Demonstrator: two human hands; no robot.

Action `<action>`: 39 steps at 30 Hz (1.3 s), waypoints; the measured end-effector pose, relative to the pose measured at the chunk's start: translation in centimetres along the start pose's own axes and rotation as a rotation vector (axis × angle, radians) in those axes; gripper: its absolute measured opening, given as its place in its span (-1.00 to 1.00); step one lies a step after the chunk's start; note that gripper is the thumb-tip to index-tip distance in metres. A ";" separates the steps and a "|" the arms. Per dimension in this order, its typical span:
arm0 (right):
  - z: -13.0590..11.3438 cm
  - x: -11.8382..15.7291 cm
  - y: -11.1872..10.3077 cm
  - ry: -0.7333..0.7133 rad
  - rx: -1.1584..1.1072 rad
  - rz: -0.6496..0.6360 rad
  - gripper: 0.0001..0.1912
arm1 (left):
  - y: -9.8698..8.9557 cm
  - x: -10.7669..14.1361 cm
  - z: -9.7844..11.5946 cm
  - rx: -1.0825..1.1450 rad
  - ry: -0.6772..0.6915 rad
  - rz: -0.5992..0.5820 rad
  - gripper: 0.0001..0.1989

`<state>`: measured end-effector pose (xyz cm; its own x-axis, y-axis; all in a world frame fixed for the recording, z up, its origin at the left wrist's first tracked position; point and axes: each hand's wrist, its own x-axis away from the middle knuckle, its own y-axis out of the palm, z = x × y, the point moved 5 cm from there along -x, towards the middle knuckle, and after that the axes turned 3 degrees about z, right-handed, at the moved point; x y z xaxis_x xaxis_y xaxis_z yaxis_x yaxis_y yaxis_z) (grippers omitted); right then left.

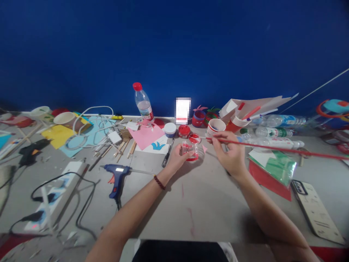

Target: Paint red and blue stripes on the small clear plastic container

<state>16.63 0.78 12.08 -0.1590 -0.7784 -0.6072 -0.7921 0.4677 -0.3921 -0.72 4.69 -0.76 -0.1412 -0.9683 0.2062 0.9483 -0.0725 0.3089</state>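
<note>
Behind, a blue wall (174,51) — below, a grey table (209,203), red-streaked, cluttered.

Grey table (209,207) (pink-smeared), glue gun (116,178), phone (319,214)

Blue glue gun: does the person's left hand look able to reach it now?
Probably yes: the glue gun lies uncovered beside the left forearm, though the left hand would likely first need to release the clear container it holds.

Left hand (177,159) and right hand (230,153) both curl in grips.
</note>
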 end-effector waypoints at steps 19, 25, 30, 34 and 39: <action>4.4 -8.4 9.2 0.179 0.180 -0.346 -0.85 | 0.6 -0.2 0.4 0.205 0.037 -0.122 -0.64; 4.3 -8.1 8.5 0.177 0.216 -0.379 -0.77 | 0.6 -0.1 0.4 0.196 0.028 -0.117 -0.63; 1.9 -8.1 6.3 0.188 0.146 -0.451 -0.76 | 0.6 0.1 1.2 0.173 0.053 -0.081 -0.65; 0.4 -6.5 2.7 0.078 0.152 -0.414 -0.72 | 0.5 0.2 1.4 0.189 0.038 -0.049 -0.65; 2.7 0.6 -0.6 -0.095 0.383 -0.371 -0.69 | 0.5 0.0 1.0 0.206 0.035 -0.014 -0.66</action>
<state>18.59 1.16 10.02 0.1587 -0.8872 -0.4333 -0.5106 0.3019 -0.8051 -0.52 4.86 0.29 -0.1404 -0.9755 0.1696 0.8675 -0.0387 0.4959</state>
